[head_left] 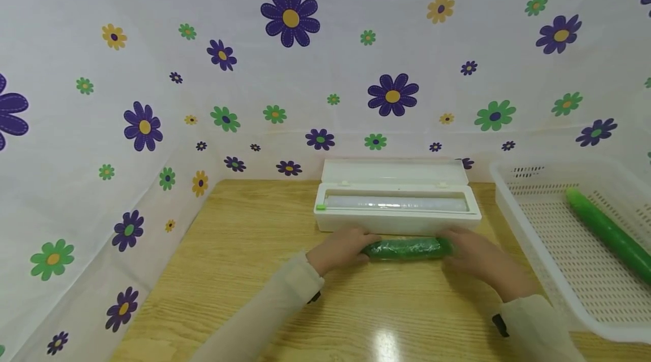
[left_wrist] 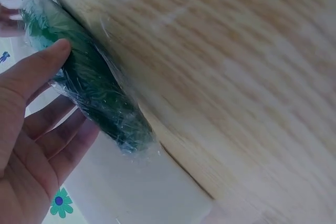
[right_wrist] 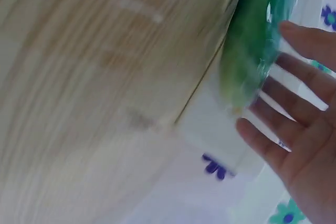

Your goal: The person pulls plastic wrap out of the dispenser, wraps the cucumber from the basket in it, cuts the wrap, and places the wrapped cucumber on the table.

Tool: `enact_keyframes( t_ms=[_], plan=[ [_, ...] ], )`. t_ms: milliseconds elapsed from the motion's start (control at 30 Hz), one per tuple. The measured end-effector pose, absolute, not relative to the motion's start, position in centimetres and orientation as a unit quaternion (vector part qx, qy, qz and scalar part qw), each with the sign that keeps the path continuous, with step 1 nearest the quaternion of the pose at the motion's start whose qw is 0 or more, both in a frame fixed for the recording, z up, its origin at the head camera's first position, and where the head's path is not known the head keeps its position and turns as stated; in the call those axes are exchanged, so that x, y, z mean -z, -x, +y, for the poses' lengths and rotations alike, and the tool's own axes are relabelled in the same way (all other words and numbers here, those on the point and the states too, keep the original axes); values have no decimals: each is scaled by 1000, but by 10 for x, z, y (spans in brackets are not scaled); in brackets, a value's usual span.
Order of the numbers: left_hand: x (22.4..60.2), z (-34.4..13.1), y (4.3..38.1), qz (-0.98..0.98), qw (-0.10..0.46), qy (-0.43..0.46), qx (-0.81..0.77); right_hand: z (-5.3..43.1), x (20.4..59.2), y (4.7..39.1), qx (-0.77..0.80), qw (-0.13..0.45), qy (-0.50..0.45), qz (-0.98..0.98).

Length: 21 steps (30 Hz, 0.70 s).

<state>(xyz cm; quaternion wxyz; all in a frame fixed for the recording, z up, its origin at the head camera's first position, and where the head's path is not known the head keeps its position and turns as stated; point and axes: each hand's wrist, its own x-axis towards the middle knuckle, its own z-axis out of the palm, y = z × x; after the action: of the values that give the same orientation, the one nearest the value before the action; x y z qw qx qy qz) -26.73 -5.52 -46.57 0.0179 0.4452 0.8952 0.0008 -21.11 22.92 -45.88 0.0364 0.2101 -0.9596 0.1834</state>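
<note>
To the left of the left hand and beyond it hangs a white sheet (head_left: 152, 77) printed with purple, green and orange flowers, and bare wooden bench (head_left: 244, 232) lies between the two. The left hand (head_left: 343, 250), coming out of a pale sleeve (head_left: 264, 311), is partly closed, its thumb on one side and its fingers on the other, holding the left end of a film-wrapped cucumber (head_left: 408, 248). That cucumber lies crosswise between the two hands; whether it rests on the bench or is just lifted, I cannot tell. Clear film wrinkles along it and crumples past the end nearest the left hand. Just beyond both hands stands a white dispenser (head_left: 396, 223), its lid (head_left: 394, 171) raised, a roll of film (head_left: 396, 203) inside and a green tab (head_left: 321, 207) at its left corner. The right hand (head_left: 475, 254) is at the other end of the wrapped cucumber, half open, thumb and fingers lightly gripping it near its paler tip. To the right of the right hand sits a white perforated basket (head_left: 534, 252), with a second cucumber (head_left: 612, 233) slanting inside, well apart from that hand.
</note>
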Motion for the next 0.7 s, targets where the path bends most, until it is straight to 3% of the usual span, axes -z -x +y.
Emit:
enact_keyframes(
  t_ms=[233, 700],
  plan=[
    [467, -56, 268, 895, 20, -445, -7, 199, 462, 214, -161, 122, -259, -945],
    [468, -57, 267, 895, 8, -446, 1, 186, 467, 225, -191, 114, -297, -929]
  ],
)
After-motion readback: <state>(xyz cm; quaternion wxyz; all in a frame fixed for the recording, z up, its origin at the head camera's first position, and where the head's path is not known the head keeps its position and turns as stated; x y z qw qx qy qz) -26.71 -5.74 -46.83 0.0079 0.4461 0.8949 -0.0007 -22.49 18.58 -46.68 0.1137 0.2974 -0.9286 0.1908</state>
